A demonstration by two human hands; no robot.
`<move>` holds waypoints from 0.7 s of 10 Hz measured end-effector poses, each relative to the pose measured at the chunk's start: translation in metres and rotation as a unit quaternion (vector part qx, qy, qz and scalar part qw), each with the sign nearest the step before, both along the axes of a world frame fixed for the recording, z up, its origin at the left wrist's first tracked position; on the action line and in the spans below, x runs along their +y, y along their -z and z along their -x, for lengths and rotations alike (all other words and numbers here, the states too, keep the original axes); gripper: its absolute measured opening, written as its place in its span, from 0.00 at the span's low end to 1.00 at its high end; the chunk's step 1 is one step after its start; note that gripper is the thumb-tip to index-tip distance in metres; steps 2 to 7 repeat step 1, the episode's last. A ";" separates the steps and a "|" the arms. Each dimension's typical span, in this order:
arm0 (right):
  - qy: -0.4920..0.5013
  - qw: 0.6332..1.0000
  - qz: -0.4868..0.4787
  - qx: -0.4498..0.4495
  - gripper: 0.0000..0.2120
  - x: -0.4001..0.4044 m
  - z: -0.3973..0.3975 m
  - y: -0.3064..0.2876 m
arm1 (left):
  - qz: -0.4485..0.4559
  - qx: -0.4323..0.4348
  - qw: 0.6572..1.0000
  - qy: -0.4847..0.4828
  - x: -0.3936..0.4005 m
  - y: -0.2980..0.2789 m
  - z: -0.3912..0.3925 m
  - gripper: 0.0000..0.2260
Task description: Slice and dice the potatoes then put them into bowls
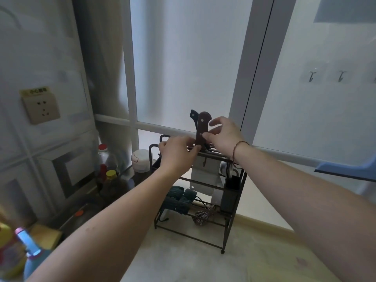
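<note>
Rack (pixel 224 233): black wire frame on the counter before a frosted window; holds a cleaver (pixel 205 174) blade-down in its top slot, a second dark handle (pixel 193 116) just behind it, a dark caddy (pixel 231 195) at its right end, green cloths (pixel 180 197) and a cord on the lower shelf.

Cleaver: brown riveted handle upright above the top rail; broad grey blade hanging below, partly hidden by the left hand; edge condition too dim to tell.

Left hand (pixel 178 152): at the top rail by the handle's base, fingers curled toward it; whether it grips rail or handle cannot be told.

Right hand (pixel 221 132): fingers spread, fingertips touching the handle's right side, not yet wrapped round it; cord bracelet at the wrist.

Potatoes, bowls: not in view; cutting judged not yet begun, step in hand judged as fetching the knife.

Risks, judged: a loose fingertip hold may let the heavy blade slip as it lifts; a tilted pull may jam the blade in the slot and tip the light rack; the left hand sits close to the blade's path; the neighbouring knife may be dragged out.

Left of rack: bottles (pixel 106 169), white jar (pixel 141 160), wall socket (pixel 41 106).
</note>
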State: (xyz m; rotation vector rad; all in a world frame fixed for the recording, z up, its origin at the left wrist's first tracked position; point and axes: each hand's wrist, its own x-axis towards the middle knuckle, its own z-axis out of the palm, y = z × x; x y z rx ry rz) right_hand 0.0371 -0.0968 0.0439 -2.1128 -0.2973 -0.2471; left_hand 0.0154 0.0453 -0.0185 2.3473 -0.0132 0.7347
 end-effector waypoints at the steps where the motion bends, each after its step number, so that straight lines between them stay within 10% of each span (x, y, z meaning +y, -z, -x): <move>1: 0.016 0.999 -0.007 -0.029 0.16 -0.011 0.012 -0.002 | -0.009 -0.011 1.000 -0.013 0.001 0.001 0.004 0.11; 7: 0.016 0.999 -0.007 -0.029 0.16 -0.011 0.012 -0.002 | -0.009 -0.011 1.000 -0.013 0.001 0.001 0.004 0.11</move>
